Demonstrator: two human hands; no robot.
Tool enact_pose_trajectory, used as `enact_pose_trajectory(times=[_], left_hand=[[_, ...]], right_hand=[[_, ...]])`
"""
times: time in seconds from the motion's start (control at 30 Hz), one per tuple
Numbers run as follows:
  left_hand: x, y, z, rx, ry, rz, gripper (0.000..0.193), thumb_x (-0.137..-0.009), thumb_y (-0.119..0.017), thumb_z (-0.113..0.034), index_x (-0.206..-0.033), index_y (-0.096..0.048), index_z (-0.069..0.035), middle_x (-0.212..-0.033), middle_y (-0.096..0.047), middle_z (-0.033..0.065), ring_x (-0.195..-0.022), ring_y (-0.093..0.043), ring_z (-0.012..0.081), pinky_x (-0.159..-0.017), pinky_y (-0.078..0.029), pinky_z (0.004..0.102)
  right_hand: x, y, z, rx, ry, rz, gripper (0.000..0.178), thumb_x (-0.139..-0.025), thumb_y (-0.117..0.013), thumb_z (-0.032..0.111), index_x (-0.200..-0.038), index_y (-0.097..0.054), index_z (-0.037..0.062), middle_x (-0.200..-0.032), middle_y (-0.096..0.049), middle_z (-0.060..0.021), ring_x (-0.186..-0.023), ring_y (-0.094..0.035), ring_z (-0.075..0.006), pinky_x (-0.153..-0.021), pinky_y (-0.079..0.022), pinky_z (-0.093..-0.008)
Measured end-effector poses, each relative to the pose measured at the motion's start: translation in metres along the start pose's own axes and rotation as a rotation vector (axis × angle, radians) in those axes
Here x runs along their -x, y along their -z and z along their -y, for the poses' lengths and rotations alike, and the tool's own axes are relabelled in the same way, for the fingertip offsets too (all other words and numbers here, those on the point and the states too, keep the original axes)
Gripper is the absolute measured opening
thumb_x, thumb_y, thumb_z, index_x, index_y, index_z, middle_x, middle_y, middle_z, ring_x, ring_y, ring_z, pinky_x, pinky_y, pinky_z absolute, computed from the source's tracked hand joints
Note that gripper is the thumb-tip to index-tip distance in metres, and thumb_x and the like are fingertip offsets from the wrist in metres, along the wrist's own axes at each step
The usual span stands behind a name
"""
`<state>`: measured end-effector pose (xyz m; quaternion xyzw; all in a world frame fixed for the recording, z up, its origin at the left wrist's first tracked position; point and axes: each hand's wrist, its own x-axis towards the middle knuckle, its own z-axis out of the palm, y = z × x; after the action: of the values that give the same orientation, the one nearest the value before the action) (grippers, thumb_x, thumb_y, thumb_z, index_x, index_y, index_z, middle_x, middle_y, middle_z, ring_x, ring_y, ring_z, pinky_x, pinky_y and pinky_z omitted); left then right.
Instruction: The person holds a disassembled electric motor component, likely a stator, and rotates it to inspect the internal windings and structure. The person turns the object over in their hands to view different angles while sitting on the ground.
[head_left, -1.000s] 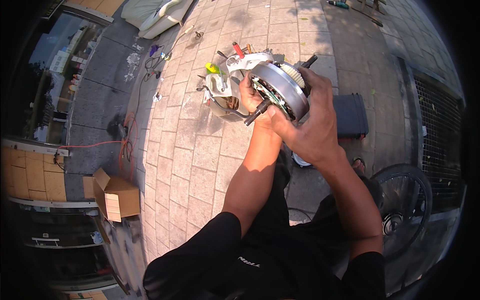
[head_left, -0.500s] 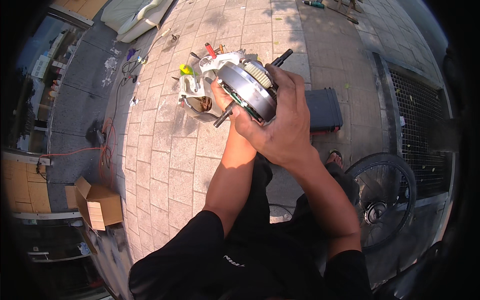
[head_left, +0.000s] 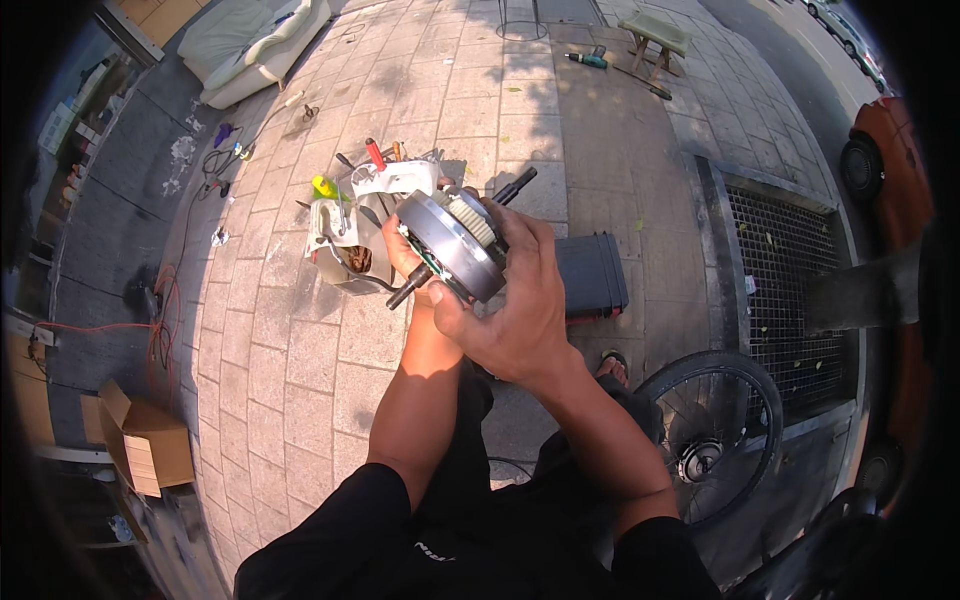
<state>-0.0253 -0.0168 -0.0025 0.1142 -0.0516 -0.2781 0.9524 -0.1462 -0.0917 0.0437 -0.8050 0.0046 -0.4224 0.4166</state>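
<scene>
Both hands hold a hub motor core point(head_left: 445, 250), with a silver metal ring, a cream toothed gear on its upper side and a green circuit board edge beneath. Its dark axle sticks out at both ends, tilted from lower left to upper right. My right hand point(head_left: 522, 315) grips the right side, the thumb near the lower axle end and the fingers over the far edge by the gear. My left hand point(head_left: 398, 248) is closed round the left side from below. Most of its fingers are hidden behind the motor core.
Beyond the hands stands a tool holder point(head_left: 375, 262) with a red-handled tool point(head_left: 374, 152). A dark case point(head_left: 592, 275) sits to the right, above a spoked wheel point(head_left: 712, 440). Left are a cardboard box point(head_left: 150, 440) and an orange cord point(head_left: 165, 325). A drill point(head_left: 588, 60) lies far off.
The whole view has shifted, so the scene sits lower and further left, and a red car and a stool now show at the right. Both hands keep their grip on the motor core.
</scene>
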Motion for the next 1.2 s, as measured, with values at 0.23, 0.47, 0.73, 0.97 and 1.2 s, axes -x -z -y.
enact_pose_trajectory(times=[0.23, 0.47, 0.73, 0.97, 1.2], left_hand=[[-0.008, 0.017, -0.002, 0.146, 0.09, 0.266, 0.067, -0.097, -0.06, -0.058, -0.134, -0.059, -0.002, -0.121, -0.067, 0.0232, -0.114, -0.068, 0.0399, -0.094, -0.06, 0.0554], [-0.016, 0.024, 0.01, 0.046, -0.003, 0.113, 0.071, -0.098, -0.053, -0.06, -0.131, -0.06, 0.002, -0.119, -0.067, 0.0222, -0.11, -0.068, 0.0369, -0.094, -0.06, 0.0492], [-0.016, 0.026, 0.01, 0.033, -0.057, 0.268, 0.046, -0.107, -0.047, -0.039, -0.12, -0.067, 0.001, -0.119, -0.073, 0.0204, -0.107, -0.073, 0.0358, -0.097, -0.061, 0.05], [-0.018, 0.024, 0.019, 0.027, -0.066, 0.167, 0.049, -0.107, -0.044, -0.041, -0.119, -0.067, 0.001, -0.111, -0.074, 0.0184, -0.106, -0.072, 0.0341, -0.097, -0.061, 0.0481], [-0.012, 0.016, 0.013, 0.028, 0.001, 0.148, 0.057, -0.104, -0.043, -0.05, -0.117, -0.068, -0.001, -0.106, -0.074, 0.0147, -0.098, -0.072, 0.03, -0.09, -0.06, 0.0467]], right_hand=[[-0.001, -0.002, 0.003, 0.006, 0.012, 0.009, 0.091, -0.081, -0.086, 0.033, -0.151, -0.044, -0.0064, -0.137, -0.053, -0.0288, -0.123, -0.059, -0.0414, -0.103, -0.052, -0.0504], [0.007, 0.003, -0.002, 0.023, 0.021, -0.048, 0.09, -0.076, -0.089, 0.022, -0.15, -0.046, -0.0064, -0.132, -0.055, -0.0276, -0.119, -0.06, -0.0425, -0.098, -0.054, -0.0487], [0.003, -0.001, 0.003, 0.095, 0.097, -0.029, 0.087, -0.082, -0.087, 0.031, -0.147, -0.047, -0.009, -0.134, -0.053, -0.0291, -0.121, -0.057, -0.0424, -0.103, -0.05, -0.05], [0.004, -0.002, -0.002, 0.077, 0.043, -0.045, 0.085, -0.082, -0.088, 0.032, -0.146, -0.048, -0.009, -0.135, -0.052, -0.0301, -0.121, -0.059, -0.0448, -0.103, -0.051, -0.0506], [0.002, -0.006, -0.001, 0.079, 0.055, -0.068, 0.087, -0.078, -0.089, 0.026, -0.147, -0.048, -0.006, -0.13, -0.054, -0.0266, -0.117, -0.06, -0.0424, -0.098, -0.053, -0.0492]])
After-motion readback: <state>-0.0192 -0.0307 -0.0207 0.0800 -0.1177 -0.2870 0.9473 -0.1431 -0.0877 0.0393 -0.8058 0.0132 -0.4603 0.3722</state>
